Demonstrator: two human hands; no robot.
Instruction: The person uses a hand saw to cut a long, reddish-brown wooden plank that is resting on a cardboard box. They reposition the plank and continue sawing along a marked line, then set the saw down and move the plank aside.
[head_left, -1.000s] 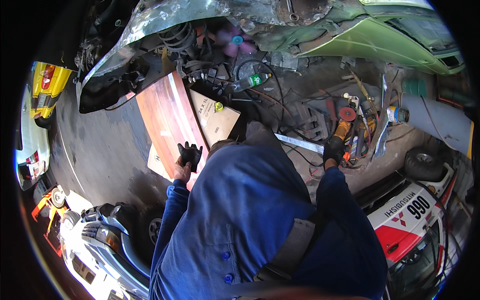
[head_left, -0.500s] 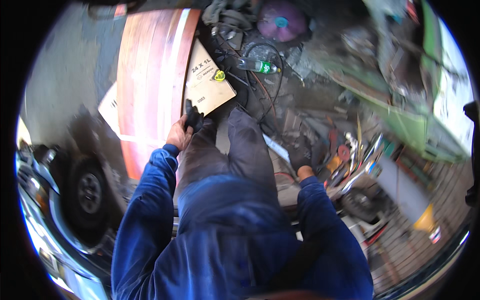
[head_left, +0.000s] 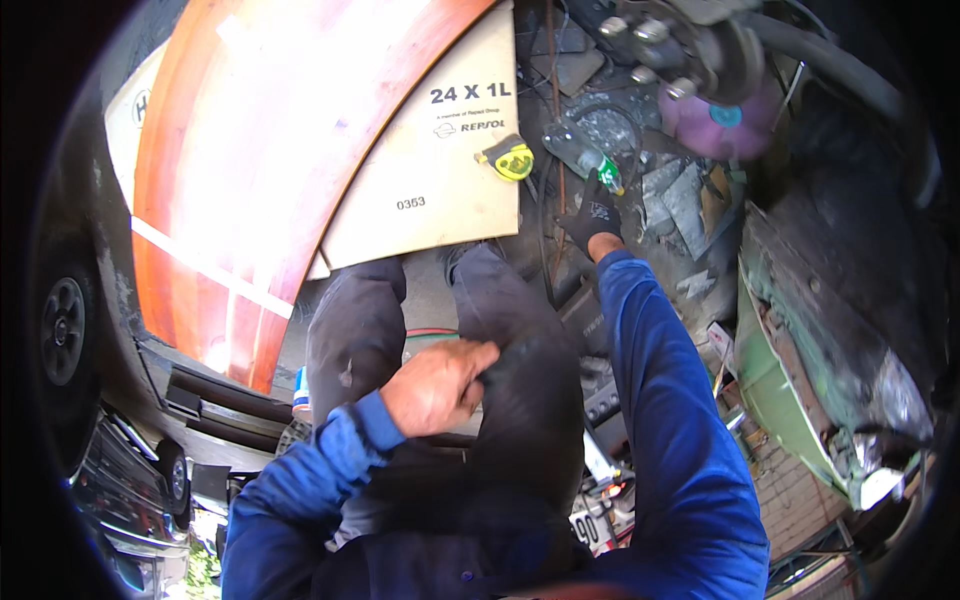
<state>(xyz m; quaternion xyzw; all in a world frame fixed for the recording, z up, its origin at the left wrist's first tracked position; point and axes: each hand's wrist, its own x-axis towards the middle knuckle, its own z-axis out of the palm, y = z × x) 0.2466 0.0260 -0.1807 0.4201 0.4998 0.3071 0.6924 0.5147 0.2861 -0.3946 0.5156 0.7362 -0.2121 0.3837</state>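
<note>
My left hand (head_left: 432,390) is bare and hangs over my thighs, its fingers curled in. A dark patch beyond its fingertips blends with the dark trousers, so what it holds cannot be made out. My right hand (head_left: 597,215), in a black glove, reaches forward with fingers stretched out and thumb apart. Its fingertips overlap the green-labelled end of a clear plastic bottle (head_left: 570,147) lying on the floor; whether they touch is unclear. A yellow and black tape measure (head_left: 508,158) rests on a flattened cardboard sheet (head_left: 400,185) to the left of the bottle.
A large curved orange-brown panel (head_left: 270,110) lies over the cardboard at left. A purple round container (head_left: 720,122) stands beneath a wheel hub (head_left: 710,50) at far right. Green bodywork (head_left: 790,390) is on the right. Scraps and a black hose litter the floor.
The view has shifted forward and closer to the floor. My right hand has moved from the tool pile to the bottle. My left hand, earlier holding a black glove by the panel, has come over my thighs.
</note>
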